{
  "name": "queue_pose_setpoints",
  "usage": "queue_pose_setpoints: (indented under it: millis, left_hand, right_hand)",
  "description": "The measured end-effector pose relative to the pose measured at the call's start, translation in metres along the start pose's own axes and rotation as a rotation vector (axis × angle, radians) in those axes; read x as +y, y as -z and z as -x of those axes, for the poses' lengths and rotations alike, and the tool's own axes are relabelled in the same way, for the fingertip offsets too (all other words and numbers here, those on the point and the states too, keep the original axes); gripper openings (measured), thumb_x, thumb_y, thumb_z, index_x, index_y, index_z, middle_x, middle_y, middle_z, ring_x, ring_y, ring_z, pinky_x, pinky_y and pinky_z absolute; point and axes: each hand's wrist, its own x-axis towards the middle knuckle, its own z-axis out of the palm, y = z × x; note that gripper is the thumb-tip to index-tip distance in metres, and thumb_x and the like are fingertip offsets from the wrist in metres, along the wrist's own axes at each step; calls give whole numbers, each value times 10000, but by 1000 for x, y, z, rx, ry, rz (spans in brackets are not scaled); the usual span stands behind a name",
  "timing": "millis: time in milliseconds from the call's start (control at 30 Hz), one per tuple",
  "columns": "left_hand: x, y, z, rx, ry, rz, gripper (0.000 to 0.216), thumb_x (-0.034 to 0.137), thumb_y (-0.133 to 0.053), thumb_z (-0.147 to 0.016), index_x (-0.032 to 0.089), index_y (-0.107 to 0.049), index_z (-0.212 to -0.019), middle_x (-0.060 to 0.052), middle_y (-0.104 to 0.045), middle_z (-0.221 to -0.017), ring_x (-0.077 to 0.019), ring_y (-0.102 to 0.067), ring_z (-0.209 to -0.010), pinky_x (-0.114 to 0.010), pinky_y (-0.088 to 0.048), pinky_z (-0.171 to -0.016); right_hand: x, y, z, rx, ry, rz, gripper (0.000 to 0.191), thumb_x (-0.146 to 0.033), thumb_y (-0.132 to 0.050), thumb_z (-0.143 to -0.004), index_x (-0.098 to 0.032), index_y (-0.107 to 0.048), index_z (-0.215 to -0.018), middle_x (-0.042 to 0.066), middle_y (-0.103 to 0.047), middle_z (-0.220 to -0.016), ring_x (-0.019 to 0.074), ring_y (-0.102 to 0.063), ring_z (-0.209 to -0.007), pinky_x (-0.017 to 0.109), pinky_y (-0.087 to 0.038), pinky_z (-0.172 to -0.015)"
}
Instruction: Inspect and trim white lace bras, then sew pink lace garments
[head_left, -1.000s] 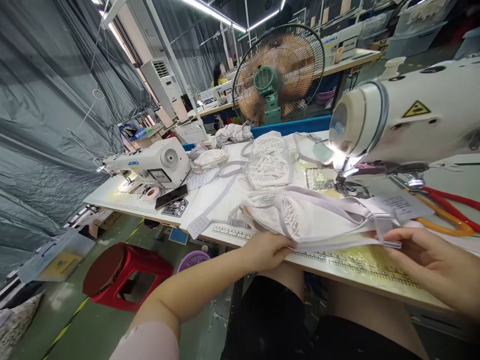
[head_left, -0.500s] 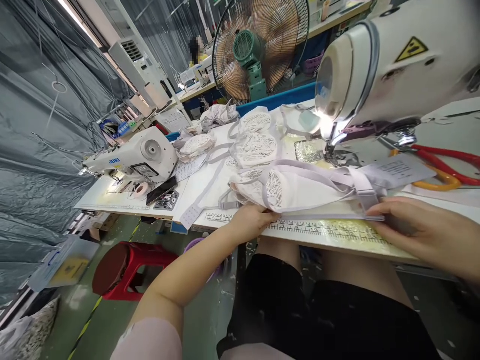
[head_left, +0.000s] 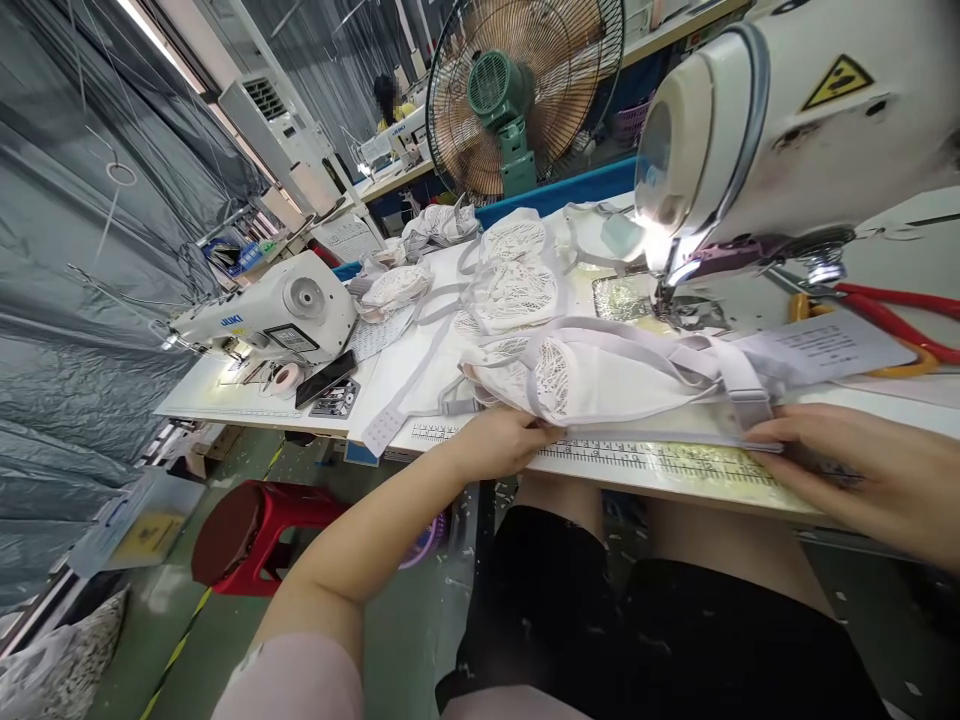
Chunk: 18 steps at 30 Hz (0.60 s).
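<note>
A white lace bra (head_left: pixel 600 375) lies stretched along the front edge of the sewing table (head_left: pixel 675 470). My left hand (head_left: pixel 499 440) pinches its left end at the table edge. My right hand (head_left: pixel 847 470) holds the right end, fingers closed on the grey strap near its slider. The sewing machine head (head_left: pixel 787 130) stands just behind, its lamp lighting the needle area (head_left: pixel 671 300). A white paper label (head_left: pixel 825 345) lies beside the strap.
More lace bra cups (head_left: pixel 514 290) pile up behind the bra. Red-and-yellow scissors (head_left: pixel 900 310) lie at the right. A second sewing machine (head_left: pixel 270 315), a phone (head_left: pixel 324 378), a fan (head_left: pixel 517 90) and a red stool (head_left: pixel 255 530) are to the left. A person sits far back.
The view dipped down from a second ago, then held. Both hands keep their hold on the bra; my right hand has shifted slightly right along the strap.
</note>
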Motion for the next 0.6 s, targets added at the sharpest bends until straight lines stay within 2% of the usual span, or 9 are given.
queue_pose_setpoints:
  millis: [233,367,600]
  left_hand:
    - [-2,4,2,86,-76,27,393,237,-315,-903,116,-578,-1168,-106,-605,-814,-182,-562,-645,-291,-422,-544]
    - [-1,4,1,74,-87,12,388,234,-324,-898,112,-571,-1170,-108,-601,-822,-186,-564,-651,-294,-425,-541]
    - [-5,11,1,8,-124,44,413,323,-331,-921,92,-540,-1192,-132,-596,-907,-196,-583,-716,-301,-456,-603]
  right_hand:
    - [-3,1,-2,-9,10,10,298,-484,-345,-936,-241,-514,-893,9,-546,-775,126,-534,-678,239,-433,-578]
    - [-4,3,-1,-5,12,6,277,-472,-353,-935,-247,-509,-898,10,-547,-774,129,-533,-673,243,-433,-575]
    - [1,5,3,-97,-98,-76,250,-484,-397,-900,-289,-541,-961,27,-604,-870,168,-581,-770,271,-467,-627]
